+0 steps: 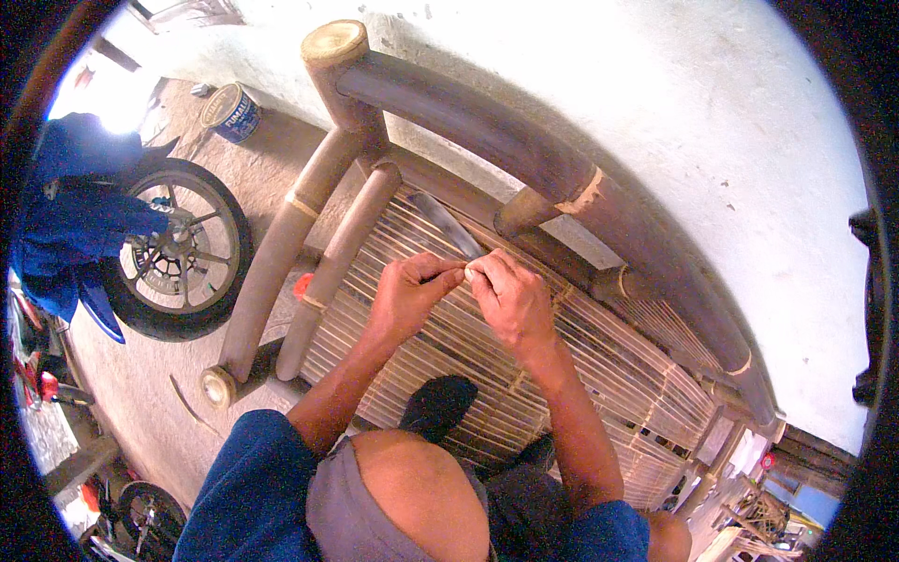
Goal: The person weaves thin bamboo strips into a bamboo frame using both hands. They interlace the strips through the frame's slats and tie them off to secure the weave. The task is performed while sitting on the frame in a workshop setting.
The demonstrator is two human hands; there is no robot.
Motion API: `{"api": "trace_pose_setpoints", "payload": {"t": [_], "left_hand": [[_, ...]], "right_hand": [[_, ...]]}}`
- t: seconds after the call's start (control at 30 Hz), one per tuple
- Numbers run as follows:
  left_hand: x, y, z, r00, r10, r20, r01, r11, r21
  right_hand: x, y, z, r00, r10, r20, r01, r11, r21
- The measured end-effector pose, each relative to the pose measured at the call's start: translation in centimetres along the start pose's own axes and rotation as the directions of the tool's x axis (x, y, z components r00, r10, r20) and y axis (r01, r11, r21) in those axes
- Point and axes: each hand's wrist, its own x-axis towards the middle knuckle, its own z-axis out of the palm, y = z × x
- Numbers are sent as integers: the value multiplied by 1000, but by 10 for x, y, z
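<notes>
My left hand [412, 292] and my right hand [513, 302] meet over the slatted seat of a bamboo bench [375, 332]. Thumbs and fingers of both are pinched together at one spot, tip to tip. Whatever they pinch is too small and too covered to name. A dark, flat, knife-like blade [442, 223] slants from the back of the seat toward my right fingers. Its near end disappears behind that hand, so I cannot tell whether it is held or lies on the slats.
Thick bamboo rails [487, 122] run along the bench's back, beside a white wall [693, 112]. Bamboo arm posts [281, 253] close its left end. On the floor at left stand a motorcycle wheel [183, 248] and a blue bucket [234, 114]. My dark-covered foot [440, 405] rests on the slats.
</notes>
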Motion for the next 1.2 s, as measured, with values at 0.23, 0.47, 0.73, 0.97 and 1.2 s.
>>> {"api": "trace_pose_setpoints", "payload": {"t": [0.23,0.47,0.73,0.97,1.2], "left_hand": [[-4,2,-5,997,71,36,-77,972,222],[-9,-10,-12,966,-112,234,165,962,-219],[-14,-18,-6,937,-234,260,347,725,-595],[-18,-11,-2,967,-226,117,255,868,-427],[-19,-5,1,953,301,-27,-277,906,320]], "right_hand": [[-2,0,1,998,-24,57,20,998,60],[-7,1,5,995,-35,89,21,987,157],[-14,-1,13,995,-97,26,93,988,121],[-21,-4,23,998,57,11,-57,954,293],[-24,-4,33,982,189,-11,-174,925,337]]}}
